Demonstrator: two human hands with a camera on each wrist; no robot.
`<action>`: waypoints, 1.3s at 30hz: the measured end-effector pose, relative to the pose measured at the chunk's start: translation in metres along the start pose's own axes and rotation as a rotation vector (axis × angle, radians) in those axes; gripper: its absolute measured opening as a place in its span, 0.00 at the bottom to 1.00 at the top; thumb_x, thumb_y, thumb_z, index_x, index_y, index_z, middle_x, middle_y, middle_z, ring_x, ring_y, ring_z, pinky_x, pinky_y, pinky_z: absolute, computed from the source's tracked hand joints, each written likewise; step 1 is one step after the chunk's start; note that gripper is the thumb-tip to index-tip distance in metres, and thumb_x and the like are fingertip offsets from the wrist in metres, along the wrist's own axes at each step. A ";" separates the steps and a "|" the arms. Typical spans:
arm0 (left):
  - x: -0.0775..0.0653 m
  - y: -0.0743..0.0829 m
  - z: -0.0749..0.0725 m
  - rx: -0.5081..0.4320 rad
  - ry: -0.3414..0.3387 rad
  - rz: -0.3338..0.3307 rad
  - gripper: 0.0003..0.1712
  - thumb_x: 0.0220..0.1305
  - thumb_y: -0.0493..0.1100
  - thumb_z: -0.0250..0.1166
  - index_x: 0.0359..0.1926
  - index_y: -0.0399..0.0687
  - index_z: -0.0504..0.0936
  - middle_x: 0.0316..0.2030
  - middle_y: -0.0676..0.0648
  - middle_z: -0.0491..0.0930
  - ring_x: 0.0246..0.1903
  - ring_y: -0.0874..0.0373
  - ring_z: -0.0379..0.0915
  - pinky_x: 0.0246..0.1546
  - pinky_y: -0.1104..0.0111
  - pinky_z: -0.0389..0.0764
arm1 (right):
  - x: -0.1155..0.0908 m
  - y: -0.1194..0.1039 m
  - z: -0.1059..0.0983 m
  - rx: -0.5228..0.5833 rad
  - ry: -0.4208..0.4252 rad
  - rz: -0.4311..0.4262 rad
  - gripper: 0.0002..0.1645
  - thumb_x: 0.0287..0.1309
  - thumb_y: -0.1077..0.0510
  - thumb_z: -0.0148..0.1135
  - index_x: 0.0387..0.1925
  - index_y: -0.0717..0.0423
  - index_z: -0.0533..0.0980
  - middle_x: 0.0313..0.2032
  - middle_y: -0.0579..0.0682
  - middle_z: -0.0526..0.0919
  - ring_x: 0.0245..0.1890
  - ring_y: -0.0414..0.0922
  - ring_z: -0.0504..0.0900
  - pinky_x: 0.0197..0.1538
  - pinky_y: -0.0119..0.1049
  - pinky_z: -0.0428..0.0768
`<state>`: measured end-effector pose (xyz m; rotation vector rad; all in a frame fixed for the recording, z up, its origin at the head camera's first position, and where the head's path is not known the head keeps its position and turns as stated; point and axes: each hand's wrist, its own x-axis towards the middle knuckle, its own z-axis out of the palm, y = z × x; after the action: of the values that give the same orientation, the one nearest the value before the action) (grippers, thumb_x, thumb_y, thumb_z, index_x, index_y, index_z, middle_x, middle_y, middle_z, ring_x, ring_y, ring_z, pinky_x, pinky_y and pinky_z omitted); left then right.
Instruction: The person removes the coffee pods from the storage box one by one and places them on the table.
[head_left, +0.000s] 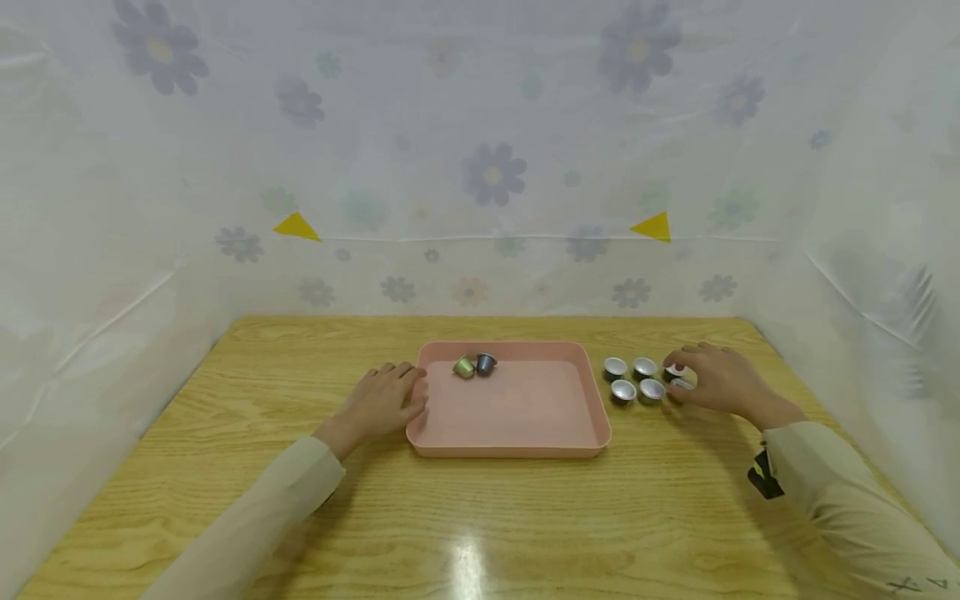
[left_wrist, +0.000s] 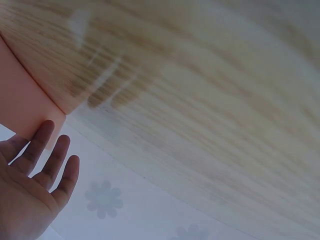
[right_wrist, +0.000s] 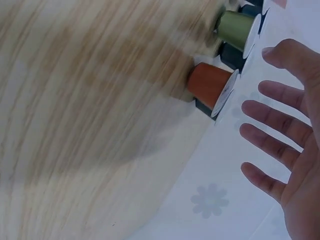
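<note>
My left hand (head_left: 382, 402) is at the left side of a pink tray (head_left: 510, 451), its fingertips against the tray wall. A green coffee capsule (head_left: 464, 367) and a dark grey coffee capsule (head_left: 486, 364) lie tilted at the tray's back left. To the right of the tray, several coffee capsules (head_left: 622, 392) stand in two rows, silver lids up. Above the right end of these rows hovers my right hand (head_left: 716, 379), partly hiding the end capsules. In the right wrist view, its spread fingers are apart from an orange capsule (right_wrist: 207, 84) and a green capsule (right_wrist: 235, 27).
Everything stands on a wood-grain table (head_left: 480, 508). Flower-patterned white sheeting (head_left: 480, 125) surrounds the table at the back and both sides. Two yellow triangles mark the back sheet.
</note>
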<state>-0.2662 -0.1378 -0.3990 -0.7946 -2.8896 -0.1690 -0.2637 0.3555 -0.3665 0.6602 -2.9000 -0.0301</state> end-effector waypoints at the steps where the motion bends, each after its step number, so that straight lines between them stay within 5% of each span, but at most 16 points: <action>1: 0.000 0.000 0.000 -0.001 -0.001 -0.001 0.27 0.62 0.55 0.52 0.57 0.46 0.72 0.53 0.46 0.73 0.50 0.46 0.69 0.48 0.51 0.71 | 0.002 -0.002 -0.001 -0.005 -0.001 0.001 0.21 0.49 0.46 0.64 0.43 0.52 0.77 0.36 0.49 0.80 0.35 0.50 0.77 0.35 0.51 0.73; 11: 0.001 0.000 0.001 0.001 -0.004 -0.003 0.27 0.63 0.55 0.52 0.58 0.46 0.72 0.54 0.46 0.73 0.51 0.46 0.69 0.48 0.51 0.71 | 0.018 -0.019 -0.004 -0.006 0.014 -0.054 0.23 0.51 0.46 0.63 0.46 0.53 0.76 0.45 0.54 0.79 0.43 0.55 0.77 0.43 0.58 0.71; 39: 0.002 0.000 0.001 0.010 -0.018 -0.007 0.27 0.63 0.56 0.51 0.58 0.46 0.72 0.54 0.46 0.73 0.51 0.46 0.69 0.48 0.52 0.71 | 0.057 -0.076 -0.007 -0.016 0.103 -0.221 0.22 0.51 0.47 0.63 0.46 0.52 0.77 0.45 0.51 0.79 0.46 0.51 0.77 0.46 0.53 0.73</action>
<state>-0.2678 -0.1366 -0.3993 -0.7885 -2.9079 -0.1487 -0.2809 0.2626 -0.3545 0.9465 -2.7129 -0.0451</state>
